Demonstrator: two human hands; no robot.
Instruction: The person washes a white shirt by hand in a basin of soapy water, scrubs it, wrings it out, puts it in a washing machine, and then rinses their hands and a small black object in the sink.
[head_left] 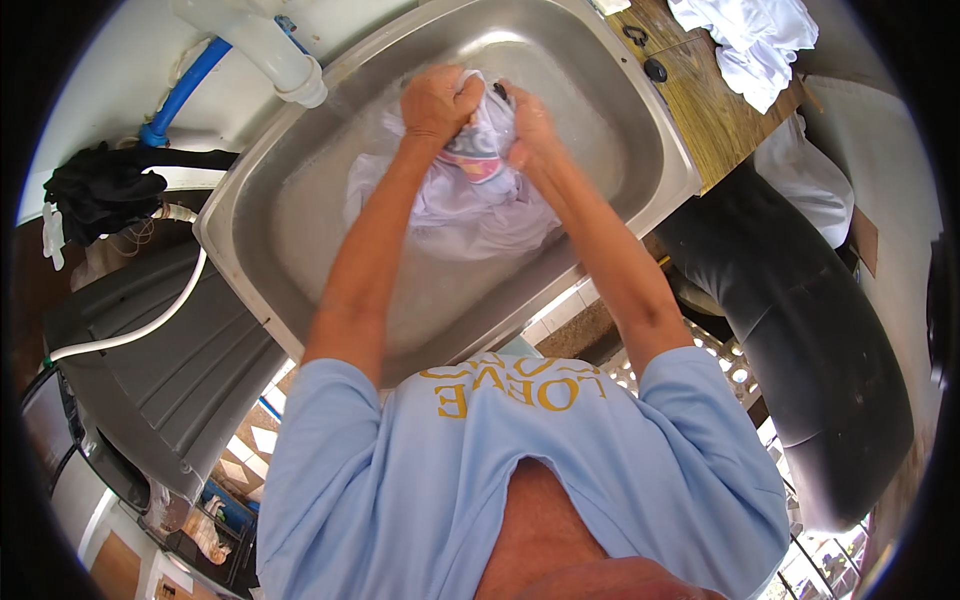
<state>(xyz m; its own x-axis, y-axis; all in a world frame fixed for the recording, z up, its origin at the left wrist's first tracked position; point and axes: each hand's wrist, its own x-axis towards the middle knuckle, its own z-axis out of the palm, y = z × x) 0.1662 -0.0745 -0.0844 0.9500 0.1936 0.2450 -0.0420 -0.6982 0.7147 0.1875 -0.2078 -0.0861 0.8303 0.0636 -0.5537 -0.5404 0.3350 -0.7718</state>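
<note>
A wet white garment (460,205) with a coloured print lies in the water of a steel sink (300,150). My left hand (435,100) grips a bunched fold of it at the top. My right hand (528,130) clutches the same bunch from the right side, knuckles close to the left hand. Both forearms reach down into the basin. The rest of the cloth spreads below my hands under the water.
A white pipe (265,50) and a blue hose (185,90) sit behind the sink. A black cloth (100,185) hangs at left above a grey ribbed lid (170,350). White clothes (750,40) lie on a wooden counter (730,120). A big black tub (800,320) stands at right.
</note>
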